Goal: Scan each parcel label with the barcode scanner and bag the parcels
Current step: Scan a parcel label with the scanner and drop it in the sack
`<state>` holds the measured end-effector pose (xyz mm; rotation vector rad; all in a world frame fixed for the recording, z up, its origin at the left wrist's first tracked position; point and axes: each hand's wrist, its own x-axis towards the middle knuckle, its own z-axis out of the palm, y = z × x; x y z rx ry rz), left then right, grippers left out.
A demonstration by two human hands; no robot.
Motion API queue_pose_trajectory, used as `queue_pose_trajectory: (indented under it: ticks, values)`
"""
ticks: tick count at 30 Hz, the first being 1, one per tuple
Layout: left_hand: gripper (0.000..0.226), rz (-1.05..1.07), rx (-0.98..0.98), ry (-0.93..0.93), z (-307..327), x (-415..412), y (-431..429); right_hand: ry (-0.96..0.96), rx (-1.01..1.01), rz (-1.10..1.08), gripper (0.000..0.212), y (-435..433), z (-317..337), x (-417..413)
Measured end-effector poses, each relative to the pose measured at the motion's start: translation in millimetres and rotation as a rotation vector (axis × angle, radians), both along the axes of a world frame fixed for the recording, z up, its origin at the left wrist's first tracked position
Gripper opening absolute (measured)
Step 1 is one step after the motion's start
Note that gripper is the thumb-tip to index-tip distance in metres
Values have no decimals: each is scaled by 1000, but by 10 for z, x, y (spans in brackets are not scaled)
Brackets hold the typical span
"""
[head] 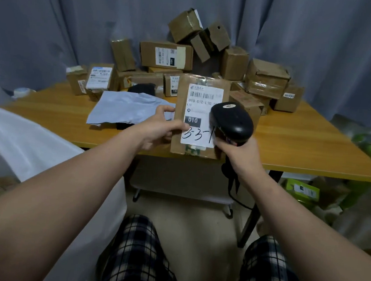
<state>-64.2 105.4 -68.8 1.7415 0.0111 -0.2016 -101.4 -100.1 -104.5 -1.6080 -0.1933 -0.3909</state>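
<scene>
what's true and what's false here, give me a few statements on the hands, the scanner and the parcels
The left hand holds a flat brown cardboard parcel by its left edge. True.
The right hand grips a black handheld barcode scanner. True.
The scanner lies in the person's lap. False: it is held up before the parcel's white label.
The crumpled grey plastic mailer bag hangs from the left hand. False: it lies on the wooden table.
A pile of brown cardboard boxes sits at the table's far side. True.
</scene>
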Motion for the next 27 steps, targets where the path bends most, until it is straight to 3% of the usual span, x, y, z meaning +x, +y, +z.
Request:
queue_pose_trajectory:
  ticks: [5,8,10,16,20,27]
  values:
    - [99,20,-3,-181,84,-4,-26,-109,-206,-71,40,-24,266,100]
    - [110,93,53,-240,-110,-88,-58,-157,-286,-120,16,-7,254,30]
    - [115,110,39,-257,-266,-124,-51,-172,-331,-160,26,-9,141,-50]
    - [115,45,121,-342,-344,-224,-96,-142,-231,-236,23,62,-175,-269]
    - [113,56,152,-352,-323,-224,-99,-145,-168,-220,30,157,-196,-370]
    - [111,77,178,-328,-305,-172,-65,-165,-87,-194,21,165,-245,-480]
